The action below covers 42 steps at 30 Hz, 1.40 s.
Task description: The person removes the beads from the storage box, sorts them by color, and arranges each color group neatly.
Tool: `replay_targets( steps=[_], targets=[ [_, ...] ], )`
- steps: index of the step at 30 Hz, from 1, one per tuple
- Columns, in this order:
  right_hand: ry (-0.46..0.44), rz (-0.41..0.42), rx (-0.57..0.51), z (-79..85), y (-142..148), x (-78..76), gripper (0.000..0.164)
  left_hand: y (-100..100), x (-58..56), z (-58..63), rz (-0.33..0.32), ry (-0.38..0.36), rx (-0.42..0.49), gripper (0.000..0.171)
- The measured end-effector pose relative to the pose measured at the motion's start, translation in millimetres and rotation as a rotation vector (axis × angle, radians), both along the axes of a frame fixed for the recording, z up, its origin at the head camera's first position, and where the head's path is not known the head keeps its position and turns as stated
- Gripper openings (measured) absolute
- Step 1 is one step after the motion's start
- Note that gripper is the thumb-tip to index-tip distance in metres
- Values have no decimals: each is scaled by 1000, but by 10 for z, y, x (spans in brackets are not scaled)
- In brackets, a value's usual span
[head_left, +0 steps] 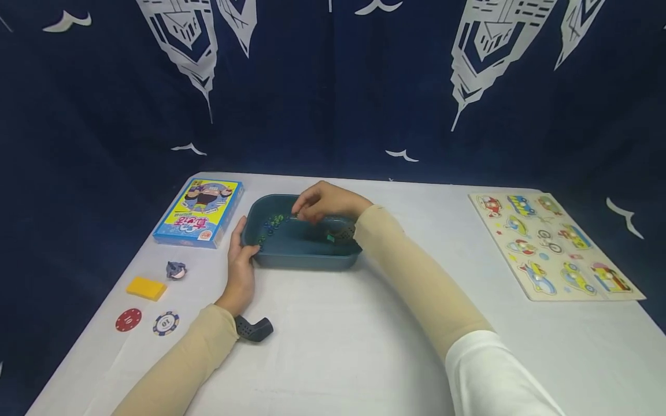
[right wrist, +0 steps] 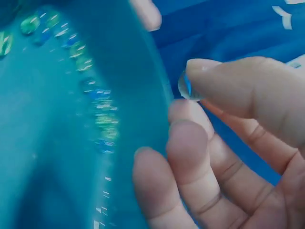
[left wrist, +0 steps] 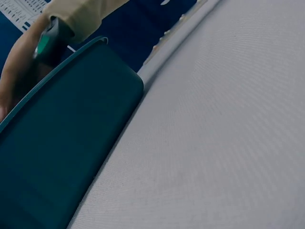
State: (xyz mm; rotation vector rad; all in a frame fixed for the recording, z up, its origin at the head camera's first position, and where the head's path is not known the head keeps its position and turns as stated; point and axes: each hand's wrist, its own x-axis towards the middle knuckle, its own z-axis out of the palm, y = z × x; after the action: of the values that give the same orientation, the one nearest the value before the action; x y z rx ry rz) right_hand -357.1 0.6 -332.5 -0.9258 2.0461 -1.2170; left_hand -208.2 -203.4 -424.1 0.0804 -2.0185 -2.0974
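A dark teal plastic basin (head_left: 304, 263) stands on the white table. My left hand (head_left: 241, 274) holds its left side, fingers along the outer wall and thumb at the near left corner. Over the basin, my right hand (head_left: 333, 200) pinches a clear glass marble (right wrist: 185, 88) with a blue streak between thumb and fingertip; the other fingers bend loosely below. Several green and blue marbles (right wrist: 102, 114) lie along the basin's inner edge, on its left side in the head view. The left wrist view shows mostly the basin's outer wall (left wrist: 71, 138), with the left hand out of sight.
Left of the basin lie a blue and yellow box (head_left: 200, 211), a small blue-grey figure (head_left: 176, 270), a yellow block (head_left: 146, 288), a red chip (head_left: 128, 319) and a blue-white chip (head_left: 166, 323). A wooden picture puzzle board (head_left: 554, 245) lies at the right.
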Motion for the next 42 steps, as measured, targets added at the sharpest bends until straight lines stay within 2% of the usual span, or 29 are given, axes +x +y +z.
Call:
replay_targets(
  steps=[4, 9, 15, 20, 27, 31, 37, 42],
  targets=[
    [19, -43, -87, 69, 318, 26, 25, 3, -3, -9, -2, 10, 2, 72],
    [48, -195, -168, 47, 765, 75, 27, 15, 4, -10, 0, 28, 1, 72],
    [97, -380, -221, -128, 1202, 88, 31, 13, 32, 11, 2, 38, 19, 72],
    [102, -490, -159, -327, 1452, 76, 30, 6, 35, 10, -1, 43, 30, 73],
    [50, -570, -126, -662, 1685, 29, 29, 29, 22, -5, -9, 51, 37, 73],
    [68, -602, -105, -808, 1737, 1, 28, 31, 20, -7, -8, 53, 45, 73],
    [167, -605, -46, -872, 1759, 12, 24, 35, 12, 7, -4, 50, 43, 74],
    [186, -601, 24, -871, 1744, 43, 21, 33, 19, 4, -4, 48, 50, 74]
  ],
)
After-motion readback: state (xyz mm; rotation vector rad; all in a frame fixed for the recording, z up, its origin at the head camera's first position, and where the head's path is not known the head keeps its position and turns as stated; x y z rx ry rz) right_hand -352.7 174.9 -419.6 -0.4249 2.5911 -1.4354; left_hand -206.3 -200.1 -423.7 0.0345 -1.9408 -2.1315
